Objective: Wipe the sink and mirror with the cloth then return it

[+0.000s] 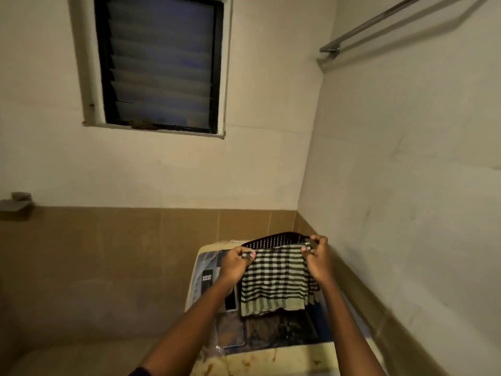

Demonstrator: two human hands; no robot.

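A black-and-pale checked cloth (pixel 275 280) hangs spread out in front of me, held by its two top corners. My left hand (pixel 235 264) pinches the left corner and my right hand (pixel 318 260) pinches the right one. The cloth hangs over the top of a washing machine (pixel 208 270) in the room's corner, just in front of a black perforated basket (pixel 271 240). No sink or mirror is in view.
A louvred window (pixel 160 63) sits high on the far wall. A metal rail (pixel 379 23) runs along the right wall near the ceiling. A small grey shelf (pixel 16 203) juts from the left. Brown tiles cover the lower walls.
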